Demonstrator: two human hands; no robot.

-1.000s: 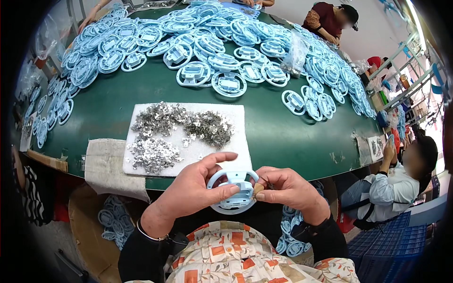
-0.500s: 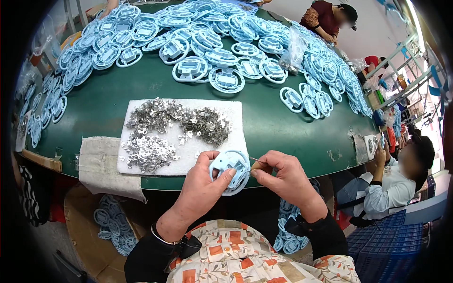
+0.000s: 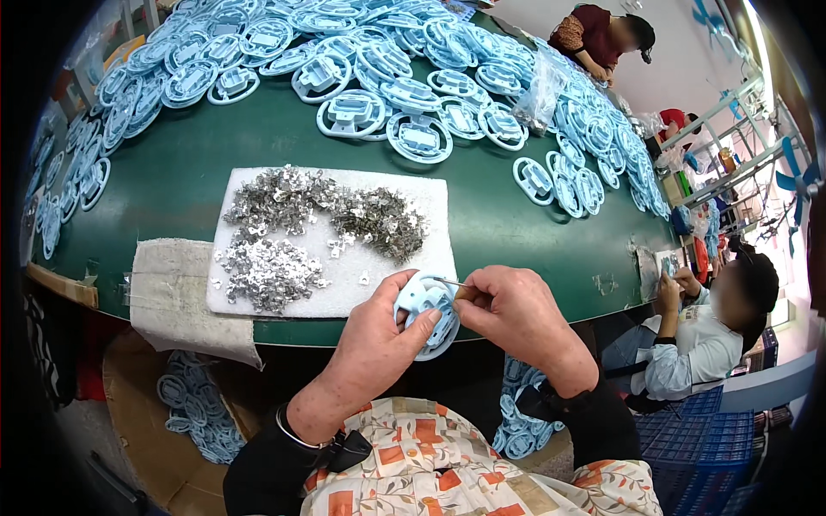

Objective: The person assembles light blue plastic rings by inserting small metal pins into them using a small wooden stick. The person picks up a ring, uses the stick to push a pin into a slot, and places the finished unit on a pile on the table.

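My left hand [image 3: 372, 337] grips a light blue oval plastic part [image 3: 422, 297] by its near left side, thumb laid on its face. The part is tilted up over the table's near edge. Closed in a pinch, my right hand [image 3: 519, 316] holds a thin metal tool [image 3: 447, 281] with a brownish part near the fingers. The tool's tip reaches over the upper face of the blue part; whether it touches cannot be told. Just beyond my hands, small silvery metal clips [image 3: 274, 273] lie in heaps on a white foam board [image 3: 344, 297], some darker and some brighter.
Many similar blue parts [image 3: 420, 139] are piled across the far side of the green table [image 3: 516, 249]. A grey cloth [image 3: 176, 288] hangs over the near edge. Below stands a cardboard box [image 3: 142, 413] with more blue parts. Co-workers [image 3: 710, 331] sit at the right and far right.
My right hand has moved in closer, and the tool's tip has gone from beside the blue part's right edge to over its upper face. The left hand keeps its hold.
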